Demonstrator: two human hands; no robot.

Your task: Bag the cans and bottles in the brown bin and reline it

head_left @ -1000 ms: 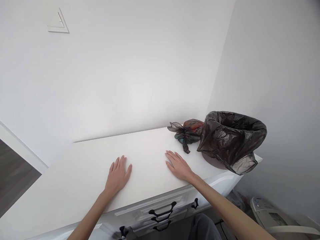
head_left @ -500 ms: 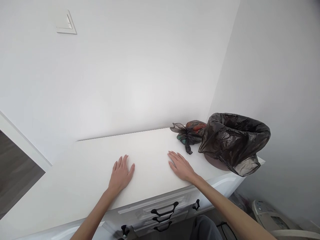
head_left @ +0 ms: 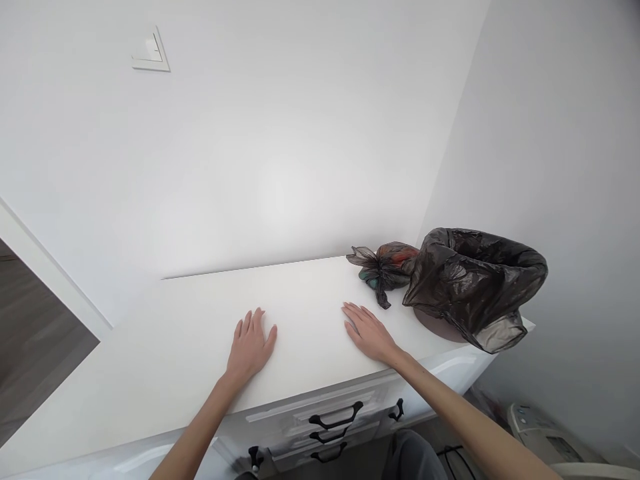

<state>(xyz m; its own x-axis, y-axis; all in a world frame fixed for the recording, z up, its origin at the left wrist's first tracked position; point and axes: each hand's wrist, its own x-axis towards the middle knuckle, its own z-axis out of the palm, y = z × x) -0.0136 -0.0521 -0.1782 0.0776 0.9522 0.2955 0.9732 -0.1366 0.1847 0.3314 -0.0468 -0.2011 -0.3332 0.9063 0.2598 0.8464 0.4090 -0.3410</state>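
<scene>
Both hands lie palm down on the white cabinet top (head_left: pixel 190 333). My left hand (head_left: pixel 251 345) rests left of the middle, fingers apart, holding nothing. Further right, my right hand (head_left: pixel 369 333) lies flat with its thumb spread, also holding nothing. Just beyond its fingers is a knotted dark, see-through bag (head_left: pixel 387 267) with red and green showing inside. Beside that bag stands a round brown bin (head_left: pixel 440 327) lined with a black plastic bag (head_left: pixel 470 283), its mouth open and its edge folded over the rim. Neither hand touches the bags.
Black handles (head_left: pixel 336 419) line the cabinet front below the edge. A light-coloured appliance (head_left: pixel 543 433) stands on the floor at the lower right. White walls rise behind and to the right, with a switch plate (head_left: pixel 151 57) at the upper left. My knee (head_left: pixel 413 457) shows below.
The whole view has shifted slightly, so that things appear a little further right. Both hands stay flat on the cabinet top, and the bags have not moved on it.
</scene>
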